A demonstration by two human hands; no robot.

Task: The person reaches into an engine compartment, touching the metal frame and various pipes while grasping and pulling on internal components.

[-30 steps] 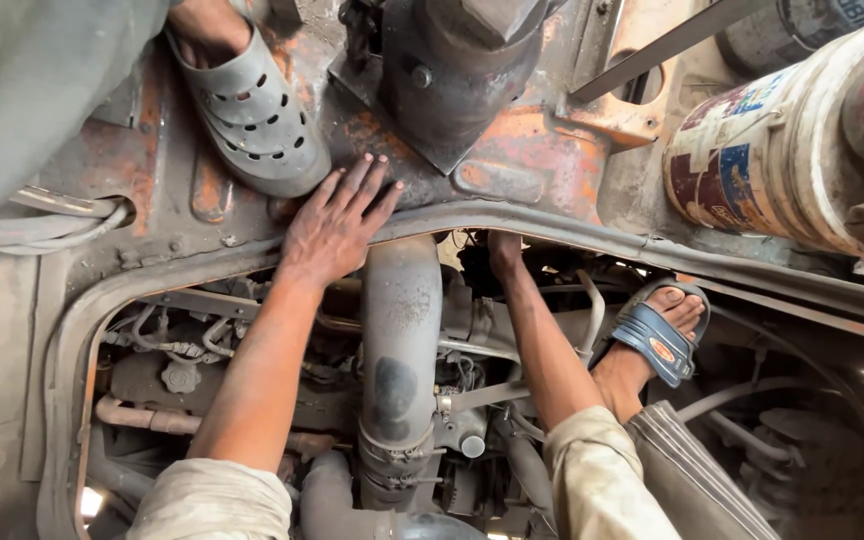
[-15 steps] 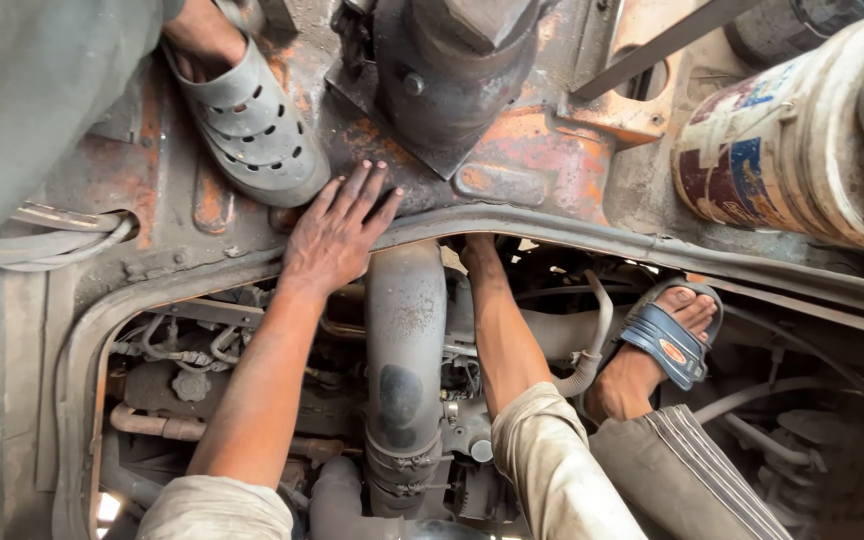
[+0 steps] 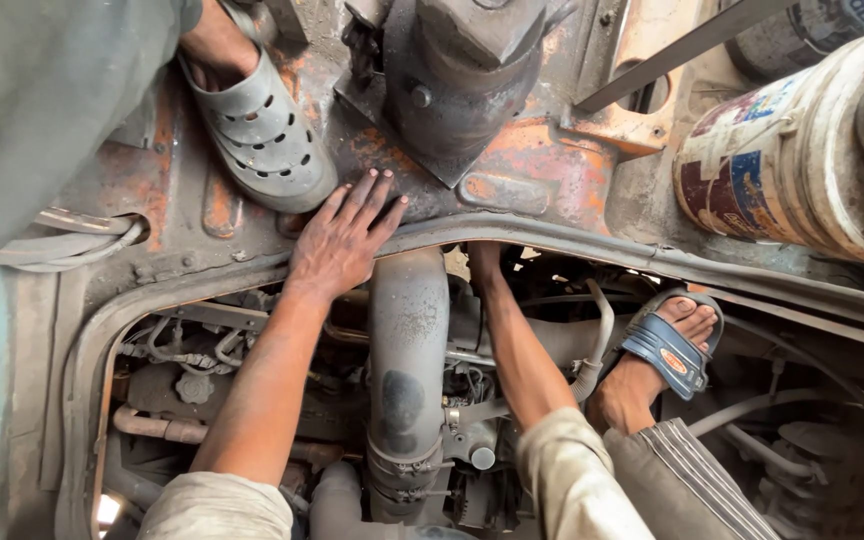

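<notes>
- Left hand (image 3: 337, 245) lies flat, palm down, fingers spread apart on the rusty metal floor panel (image 3: 532, 170), right at the edge of the engine opening; it grips nothing, just braces.
- Right hand (image 3: 482, 262) goes in under the panel rim (image 3: 572, 238) beside the big grey pipe (image 3: 407, 370); only wrist and forearm show, so cannot tell if its fingers are apart or closed on something.
- The part being worked is hidden behind the rim, just right of the pipe top, above the hoses (image 3: 592, 340) and clamps.
- Judgement: this is blind reaching, so done well it means keeping the braced hand planted for balance and feeling for the part by touch, wrist kept clear of the sharp rim edge.
- Own foot in a blue sandal (image 3: 667, 345) rests on engine parts to the right (footing looks narrow, weight best kept steady).
- Another person's foot in a grey perforated clog (image 3: 257, 130) stands on the panel, just beside the left fingers; best to keep them clear of it.
- A painted drum (image 3: 792, 150) lies upper right, well apart from both hands.
</notes>
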